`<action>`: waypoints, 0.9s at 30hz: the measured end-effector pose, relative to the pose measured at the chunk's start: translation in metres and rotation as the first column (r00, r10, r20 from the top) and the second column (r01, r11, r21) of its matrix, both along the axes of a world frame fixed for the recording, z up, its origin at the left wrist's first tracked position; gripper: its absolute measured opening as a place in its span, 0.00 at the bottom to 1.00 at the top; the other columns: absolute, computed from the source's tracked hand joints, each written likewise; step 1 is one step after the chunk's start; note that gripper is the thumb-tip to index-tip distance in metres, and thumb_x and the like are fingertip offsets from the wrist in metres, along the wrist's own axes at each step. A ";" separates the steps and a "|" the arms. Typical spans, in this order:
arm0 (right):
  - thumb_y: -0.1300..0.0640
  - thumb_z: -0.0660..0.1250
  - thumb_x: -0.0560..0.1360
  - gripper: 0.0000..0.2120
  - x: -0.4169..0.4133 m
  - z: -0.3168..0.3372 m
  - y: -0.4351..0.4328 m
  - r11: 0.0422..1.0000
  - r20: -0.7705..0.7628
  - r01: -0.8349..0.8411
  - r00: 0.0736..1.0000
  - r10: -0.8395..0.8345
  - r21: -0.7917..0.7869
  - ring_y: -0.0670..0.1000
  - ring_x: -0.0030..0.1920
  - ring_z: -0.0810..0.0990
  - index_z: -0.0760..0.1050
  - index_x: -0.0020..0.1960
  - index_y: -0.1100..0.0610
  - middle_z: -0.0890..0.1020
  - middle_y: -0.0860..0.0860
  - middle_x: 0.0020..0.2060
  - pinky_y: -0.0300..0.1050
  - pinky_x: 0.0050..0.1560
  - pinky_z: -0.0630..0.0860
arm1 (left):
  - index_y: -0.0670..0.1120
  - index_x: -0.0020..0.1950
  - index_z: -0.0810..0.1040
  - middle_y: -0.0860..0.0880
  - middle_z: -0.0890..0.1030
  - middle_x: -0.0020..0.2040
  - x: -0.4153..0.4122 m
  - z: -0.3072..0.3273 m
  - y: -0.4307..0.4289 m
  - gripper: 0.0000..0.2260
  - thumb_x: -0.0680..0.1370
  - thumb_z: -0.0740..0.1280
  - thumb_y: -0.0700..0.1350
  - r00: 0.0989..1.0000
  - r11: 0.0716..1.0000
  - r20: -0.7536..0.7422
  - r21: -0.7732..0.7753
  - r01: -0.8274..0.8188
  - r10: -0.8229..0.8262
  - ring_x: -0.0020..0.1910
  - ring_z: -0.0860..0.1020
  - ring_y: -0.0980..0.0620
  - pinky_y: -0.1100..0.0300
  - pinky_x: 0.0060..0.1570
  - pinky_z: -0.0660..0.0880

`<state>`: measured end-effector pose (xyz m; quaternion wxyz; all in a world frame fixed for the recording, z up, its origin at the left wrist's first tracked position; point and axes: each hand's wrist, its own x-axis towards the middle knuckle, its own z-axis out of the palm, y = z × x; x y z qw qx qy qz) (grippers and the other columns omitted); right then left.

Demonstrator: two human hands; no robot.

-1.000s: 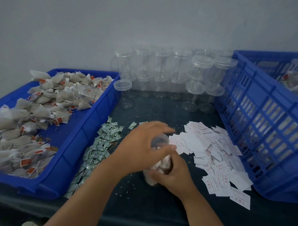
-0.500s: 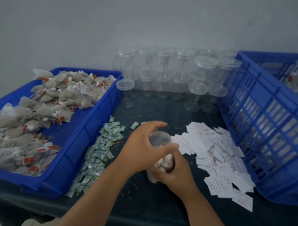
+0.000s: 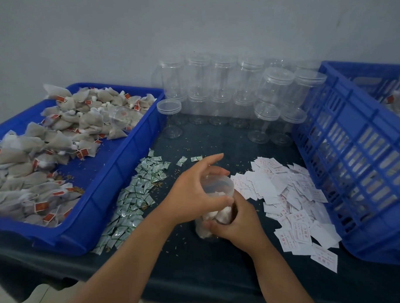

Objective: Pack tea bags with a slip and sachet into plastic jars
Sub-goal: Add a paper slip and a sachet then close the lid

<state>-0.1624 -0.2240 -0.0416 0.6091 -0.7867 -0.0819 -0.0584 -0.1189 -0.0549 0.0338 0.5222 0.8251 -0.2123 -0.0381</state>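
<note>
Lifted since a second ago, the left hand's (image 3: 190, 191) fingers are no longer spread over the jar's (image 3: 218, 186) mouth, and the rim is now shown. The jar's top is pinched between that hand's thumb and curved fingers. Its lower body is clamped by the right hand (image 3: 237, 225), fingers curled round it, over the table (image 3: 190, 264) between the sachets (image 3: 134, 194) and the slips (image 3: 283, 195). The body should be kept still and the top worked squarely. Whether a lid is on cannot be told. Only white tea bags (image 3: 224, 214) are made out inside.
</note>
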 end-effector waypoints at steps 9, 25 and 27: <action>0.52 0.80 0.75 0.35 -0.008 0.019 0.002 0.996 0.027 -0.044 0.999 0.046 -0.075 0.49 0.71 0.80 0.69 0.78 0.46 0.81 0.45 0.69 0.50 0.70 0.78 | 0.55 0.74 0.71 0.59 0.81 0.65 -0.024 -0.022 0.002 0.30 0.74 0.76 0.52 0.998 0.971 -0.053 -0.239 -0.028 0.016 0.65 0.80 0.57 0.66 0.59 0.77; 0.30 0.78 0.68 0.40 -0.072 0.156 -0.092 0.856 0.306 0.342 0.924 -0.230 -0.387 0.37 0.67 0.77 0.63 0.75 0.30 0.75 0.31 0.66 0.40 0.60 0.79 | 0.64 0.59 0.83 0.60 0.85 0.55 0.001 0.058 -0.090 0.14 0.87 0.57 0.56 0.989 0.966 0.133 -0.242 0.095 -0.064 0.53 0.84 0.59 0.61 0.48 0.80; 0.28 0.76 0.68 0.43 -0.076 0.180 -0.115 0.802 0.364 0.440 0.882 -0.301 -0.404 0.36 0.68 0.76 0.61 0.78 0.30 0.75 0.31 0.67 0.42 0.58 0.81 | 0.65 0.56 0.83 0.61 0.85 0.52 0.017 0.073 -0.119 0.12 0.87 0.61 0.51 0.983 0.965 0.152 -0.223 0.136 -0.103 0.49 0.83 0.61 0.63 0.42 0.80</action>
